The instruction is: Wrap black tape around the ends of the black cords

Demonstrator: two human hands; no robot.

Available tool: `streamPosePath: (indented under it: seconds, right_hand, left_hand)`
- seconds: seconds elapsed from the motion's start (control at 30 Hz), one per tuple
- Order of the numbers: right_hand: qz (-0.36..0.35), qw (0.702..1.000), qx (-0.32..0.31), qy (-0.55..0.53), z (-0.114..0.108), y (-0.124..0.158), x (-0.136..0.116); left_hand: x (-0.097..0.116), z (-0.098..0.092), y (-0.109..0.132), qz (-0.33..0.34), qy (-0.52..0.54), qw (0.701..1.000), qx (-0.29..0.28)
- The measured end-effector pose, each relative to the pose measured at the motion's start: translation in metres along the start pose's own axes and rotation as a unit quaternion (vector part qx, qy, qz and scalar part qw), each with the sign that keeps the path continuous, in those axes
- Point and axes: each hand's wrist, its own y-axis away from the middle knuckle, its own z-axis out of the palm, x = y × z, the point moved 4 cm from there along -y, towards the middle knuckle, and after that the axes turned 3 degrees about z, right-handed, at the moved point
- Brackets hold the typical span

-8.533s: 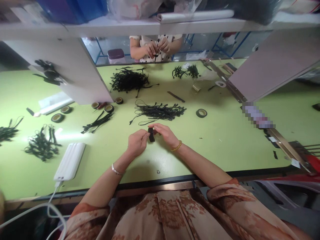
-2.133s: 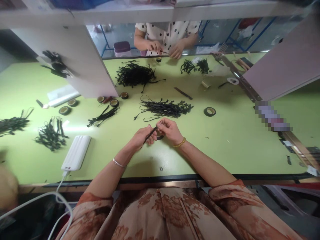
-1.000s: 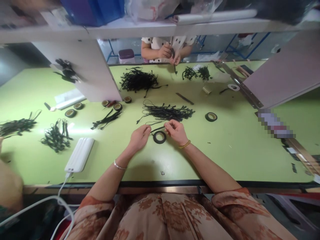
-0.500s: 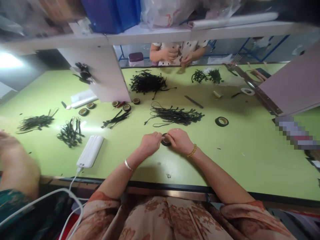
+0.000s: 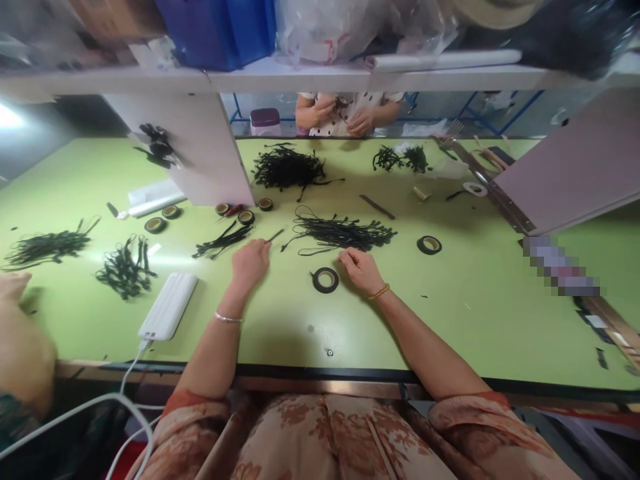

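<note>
My left hand (image 5: 251, 267) is closed, pinching a short strip of black tape (image 5: 277, 235) that sticks out past its fingertips. A roll of black tape (image 5: 316, 281) lies flat on the green table between my hands, with a small loose end at its left edge. My right hand (image 5: 362, 272) is curled shut just right of the roll, near the front edge of a bundle of thin black cords (image 5: 345, 231). Whatever its fingertips may hold is hidden. A smaller bunch of black cords (image 5: 225, 239) rests beyond my left hand.
More black cord piles (image 5: 287, 167) and tape rolls (image 5: 429, 245) are spread over the table. A white power bank (image 5: 169, 307) with a cable lies at left, near another person's arm (image 5: 23, 333). Across the table, a person's hands (image 5: 360, 121) handle something small. A shelf (image 5: 320, 81) spans overhead.
Both hands were together on the tape roll. Now the roll lies released, my left hand has moved left with a strip of tape, and my right hand has shifted slightly off the roll.
</note>
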Motion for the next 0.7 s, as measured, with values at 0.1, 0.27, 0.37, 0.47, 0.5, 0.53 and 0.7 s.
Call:
streamPosePath:
  seconds: [0.1, 0.27, 0.37, 0.47, 0.5, 0.53, 0.7]
  right_hand:
    - [-0.022, 0.999, -0.007, 0.026, 0.006, -0.001, 0.004]
    - [-0.055, 0.997, -0.001, 0.053, 0.016, 0.002, 0.002]
    - [-0.058, 0.996, -0.014, 0.07, 0.021, 0.005, 0.003]
    - [-0.066, 0.994, -0.009, 0.082, 0.023, 0.005, 0.003]
    - [-0.071, 0.993, -0.009, 0.089, 0.023, 0.004, 0.002]
    - [-0.078, 0.992, -0.009, 0.101, 0.024, 0.003, 0.0]
    - [-0.135, 0.968, -0.017, 0.212, 0.027, 0.004, -0.014]
  left_hand:
    - [-0.016, -0.003, -0.006, 0.009, -0.032, 0.993, 0.112]
    - [0.024, 0.032, 0.005, 0.15, 0.042, 0.988, 0.013]
    - [0.052, 0.054, 0.013, 0.218, 0.013, 0.972, -0.087]
    - [0.058, 0.061, 0.015, 0.218, -0.031, 0.967, -0.128]
    - [0.057, 0.06, 0.016, 0.216, -0.033, 0.966, -0.134]
    - [0.057, 0.057, 0.017, 0.217, -0.023, 0.966, -0.136]
    - [0.062, 0.037, 0.026, 0.177, 0.192, 0.957, -0.125]
